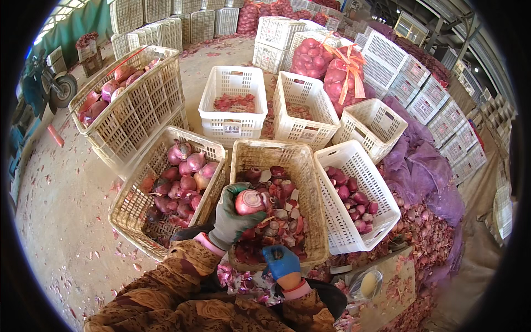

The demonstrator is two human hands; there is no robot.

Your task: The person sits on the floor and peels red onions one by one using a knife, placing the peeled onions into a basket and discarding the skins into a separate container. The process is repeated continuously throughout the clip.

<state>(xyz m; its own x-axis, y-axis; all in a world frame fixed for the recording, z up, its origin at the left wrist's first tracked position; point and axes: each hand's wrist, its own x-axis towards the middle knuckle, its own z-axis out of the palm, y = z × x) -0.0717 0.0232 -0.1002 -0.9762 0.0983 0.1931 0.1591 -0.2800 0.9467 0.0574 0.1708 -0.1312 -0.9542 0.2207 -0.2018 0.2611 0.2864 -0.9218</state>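
My left hand point(237, 220), in a grey and green glove, grips a large red onion point(249, 202) whose cut face shows pale rings. It is over the middle crate point(317, 224), a stained plastic one holding onion skins and cut ends point(282, 220). My right hand point(280, 260), in a blue glove, is curled at that crate's near edge; whether it holds anything cannot be told. Left of it, a tilted crate point(124, 203) holds whole red onions point(186, 178). On the right, a white crate point(332, 232) holds smaller peeled red onions point(354, 199).
At the left stands a tall crate stack point(137, 99) topped with large onions. Beyond are white crates point(233, 118) with skins inside and filled mesh sacks point(344, 79). Purple netting point(427, 166) and loose skins point(419, 232) lie to the right, beside a board point(398, 282).
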